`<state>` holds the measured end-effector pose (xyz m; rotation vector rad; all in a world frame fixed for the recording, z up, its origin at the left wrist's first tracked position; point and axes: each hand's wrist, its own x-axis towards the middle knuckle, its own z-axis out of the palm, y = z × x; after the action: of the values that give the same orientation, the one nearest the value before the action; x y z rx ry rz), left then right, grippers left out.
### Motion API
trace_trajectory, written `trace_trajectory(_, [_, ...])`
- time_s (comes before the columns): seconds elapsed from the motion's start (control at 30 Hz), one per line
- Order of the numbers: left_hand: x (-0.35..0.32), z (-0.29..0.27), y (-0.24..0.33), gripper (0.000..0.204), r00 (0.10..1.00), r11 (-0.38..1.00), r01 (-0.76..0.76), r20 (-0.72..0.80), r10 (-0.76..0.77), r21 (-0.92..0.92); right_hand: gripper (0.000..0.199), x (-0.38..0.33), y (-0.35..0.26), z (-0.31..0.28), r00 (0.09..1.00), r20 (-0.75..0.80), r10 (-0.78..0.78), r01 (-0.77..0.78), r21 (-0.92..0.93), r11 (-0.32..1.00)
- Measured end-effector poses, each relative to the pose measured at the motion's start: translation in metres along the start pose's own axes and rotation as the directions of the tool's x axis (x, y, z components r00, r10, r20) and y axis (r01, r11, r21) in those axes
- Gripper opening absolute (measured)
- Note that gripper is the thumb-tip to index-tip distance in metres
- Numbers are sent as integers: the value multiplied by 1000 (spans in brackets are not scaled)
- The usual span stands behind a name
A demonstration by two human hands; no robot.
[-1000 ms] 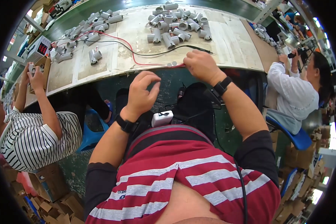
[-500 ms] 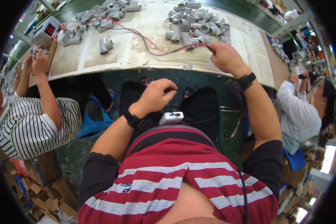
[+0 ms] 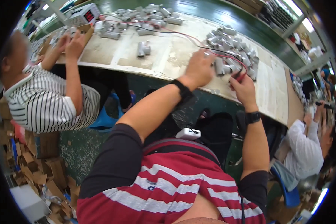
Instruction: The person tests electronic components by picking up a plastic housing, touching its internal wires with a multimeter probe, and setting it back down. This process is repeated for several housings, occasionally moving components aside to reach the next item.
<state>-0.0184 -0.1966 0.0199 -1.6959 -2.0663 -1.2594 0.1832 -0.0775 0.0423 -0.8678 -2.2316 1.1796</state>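
Handling is judged under way; what is done or left cannot be determined. On the surface (image 3: 119, 56), room is left open beside the fittings (image 3: 228, 43); the near edge is overreached by both hands. The left hand's (image 3: 200, 69) grip cannot be determined; leads (image 3: 189, 36) are held pinched in the right hand (image 3: 245, 89), beside the fittings.

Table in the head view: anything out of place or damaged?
The tabletop looks stained and patchy, as if worn, and one grey tube piece lies alone, apart from the heaps. Nothing looks spilled; whether the wires are damaged, I can't tell.
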Motion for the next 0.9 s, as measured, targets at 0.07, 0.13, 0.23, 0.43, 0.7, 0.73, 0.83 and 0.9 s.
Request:
trace_trajectory(0.07, [6,23,-18,40,994,993,-4,-105,16,116,12,4,-9,3,995,39,-93,100,-231,968])
trace_trajectory(0.13, [16,32,-6,35,989,986,127,68,-134,106,13,-2,-2,2,1000,10,-17,17,-72,997])
trace_trajectory(0.23, [15,28,-1,32,951,964,266,154,-267,29,14,-6,-1,7,999,-13,-40,40,4,999])
trace_trajectory(0.43, [-4,6,-22,35,989,996,84,123,-88,38,14,-17,15,13,974,-149,-172,183,61,981])
trace_trajectory(0.7, [-51,-86,-26,56,939,953,174,333,-85,-249,14,0,2,4,958,-35,-285,266,-261,928])
trace_trajectory(0.73, [-59,-92,-23,56,948,943,190,300,-104,-273,15,-2,-2,5,991,-56,-118,114,-77,991])
trace_trajectory(0.83, [-72,-100,-19,56,946,883,279,268,-184,-378,16,2,2,13,997,-33,71,-66,140,988])
trace_trajectory(0.9, [-74,-103,-13,56,942,886,280,286,-178,-370,17,-1,1,17,996,-5,87,-85,167,982])
